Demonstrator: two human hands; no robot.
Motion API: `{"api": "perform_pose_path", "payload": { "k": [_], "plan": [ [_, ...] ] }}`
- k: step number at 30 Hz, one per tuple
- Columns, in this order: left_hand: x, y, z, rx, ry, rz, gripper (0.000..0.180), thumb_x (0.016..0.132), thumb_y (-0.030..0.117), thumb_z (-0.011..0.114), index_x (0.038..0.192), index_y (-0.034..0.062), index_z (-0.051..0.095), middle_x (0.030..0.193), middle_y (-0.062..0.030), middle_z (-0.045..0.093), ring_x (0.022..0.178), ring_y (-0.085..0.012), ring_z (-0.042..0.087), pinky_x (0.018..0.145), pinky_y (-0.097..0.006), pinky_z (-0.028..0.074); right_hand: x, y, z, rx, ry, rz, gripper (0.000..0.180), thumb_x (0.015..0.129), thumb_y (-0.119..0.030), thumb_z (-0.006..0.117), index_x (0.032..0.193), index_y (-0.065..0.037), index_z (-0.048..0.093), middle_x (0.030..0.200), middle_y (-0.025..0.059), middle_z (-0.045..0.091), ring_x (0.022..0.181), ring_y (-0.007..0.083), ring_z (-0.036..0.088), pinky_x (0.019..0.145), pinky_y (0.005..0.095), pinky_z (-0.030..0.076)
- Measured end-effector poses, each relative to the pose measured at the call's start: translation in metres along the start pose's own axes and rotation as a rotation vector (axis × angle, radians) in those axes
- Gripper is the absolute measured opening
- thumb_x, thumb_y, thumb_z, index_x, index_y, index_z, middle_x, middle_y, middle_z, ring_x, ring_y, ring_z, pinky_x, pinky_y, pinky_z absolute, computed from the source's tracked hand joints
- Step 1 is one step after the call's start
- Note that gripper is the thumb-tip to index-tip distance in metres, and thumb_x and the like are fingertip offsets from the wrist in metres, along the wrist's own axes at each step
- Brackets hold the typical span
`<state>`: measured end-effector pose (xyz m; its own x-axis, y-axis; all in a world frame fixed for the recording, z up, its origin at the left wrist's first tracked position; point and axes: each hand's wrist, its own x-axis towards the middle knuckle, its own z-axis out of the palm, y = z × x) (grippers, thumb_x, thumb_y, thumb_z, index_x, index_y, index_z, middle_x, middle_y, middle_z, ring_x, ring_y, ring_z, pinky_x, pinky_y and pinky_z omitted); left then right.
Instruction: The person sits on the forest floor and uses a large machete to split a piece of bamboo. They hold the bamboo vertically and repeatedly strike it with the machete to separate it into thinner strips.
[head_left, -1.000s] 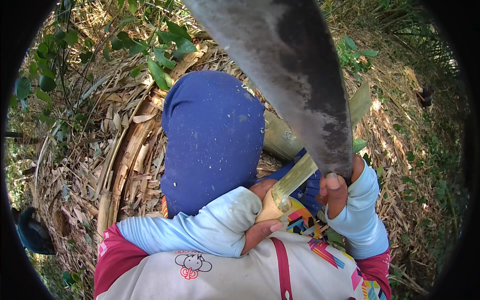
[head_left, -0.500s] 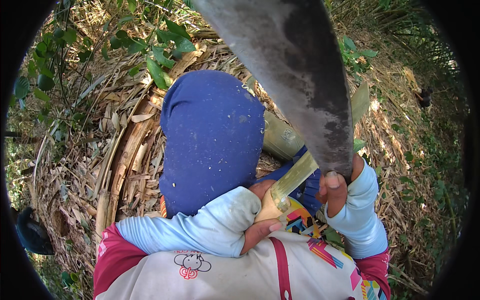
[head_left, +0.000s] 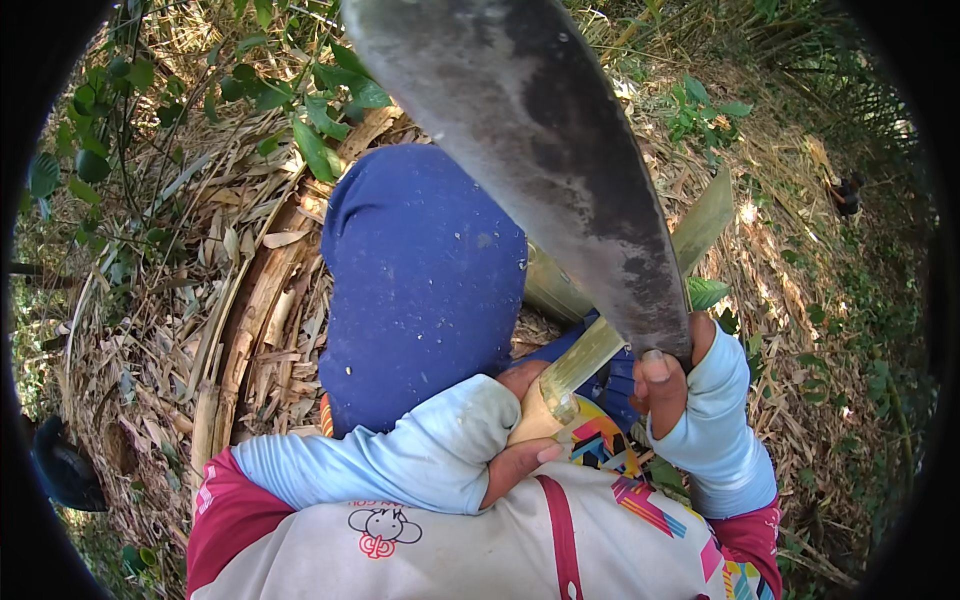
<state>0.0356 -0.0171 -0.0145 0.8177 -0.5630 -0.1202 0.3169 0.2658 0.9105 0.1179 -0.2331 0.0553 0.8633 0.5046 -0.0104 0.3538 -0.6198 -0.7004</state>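
My right hand is closed at the base of a broad dark machete; its handle is hidden by my fingers. The blade slants up and to the left, across the view. In my left hand, held against my shirt, is the pale cut end of a split bamboo piece. The bamboo runs up and to the right and passes behind the blade. A similar flat green length shows beyond the blade, seemingly the same piece. Whether the blade touches the bamboo I cannot tell.
My bent knee in blue trousers rises left of the blade. A thicker bamboo stem lies beside it. Dry leaves and a split log cover the ground at left. Leafy branches hang at the upper left; a dark object sits at the far left.
The machete has tilted further left, and my right hand has shifted slightly left, uncovering more of the bamboo's far end. My left hand stays where it was on the bamboo.
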Motion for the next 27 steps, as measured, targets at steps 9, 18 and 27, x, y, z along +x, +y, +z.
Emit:
{"api": "perform_pose_path", "payload": {
  "k": [9, 18, 27],
  "plan": [
    [0.002, 0.0, 0.001, 0.05, 0.013, 0.082, 0.058, 0.094, 0.01, 0.055, 0.142, -0.0072, 0.029, 0.13, -0.0163, 0.053, 0.122, -0.0215, 0.05, 0.107, -0.034, 0.036, -0.001, -0.003, -0.002, 0.002, -0.01, 0.06, 0.018, 0.092, -0.018, 0.063, 0.086, -0.001, 0.058, 0.061, 0.0086, 0.052, 0.05, 0.0239, 0.049, 0.049, 0.0348, 0.038],
    [0.002, 0.005, -0.004, 0.163, -0.037, 0.062, 0.058, 0.093, 0.009, 0.054, 0.142, -0.007, 0.029, 0.129, -0.0162, 0.053, 0.121, -0.0214, 0.051, 0.106, -0.033, 0.036, -0.001, -0.003, -0.004, 0.106, -0.036, 0.094, 0.02, 0.094, -0.02, 0.061, 0.086, -0.001, 0.058, 0.062, 0.0093, 0.053, 0.051, 0.0238, 0.05, 0.05, 0.0338, 0.039],
    [0.002, -0.002, -0.002, 0.09, -0.041, 0.078, 0.06, 0.092, 0.007, 0.054, 0.143, -0.0073, 0.027, 0.133, -0.0176, 0.05, 0.125, -0.0227, 0.048, 0.109, -0.034, 0.034, 0.0, -0.005, -0.005, 0.193, -0.031, 0.134, 0.021, 0.092, -0.019, 0.063, 0.083, -0.002, 0.056, 0.059, 0.008, 0.045, 0.049, 0.0209, 0.044, 0.047, 0.0349, 0.034]
  ]
}}
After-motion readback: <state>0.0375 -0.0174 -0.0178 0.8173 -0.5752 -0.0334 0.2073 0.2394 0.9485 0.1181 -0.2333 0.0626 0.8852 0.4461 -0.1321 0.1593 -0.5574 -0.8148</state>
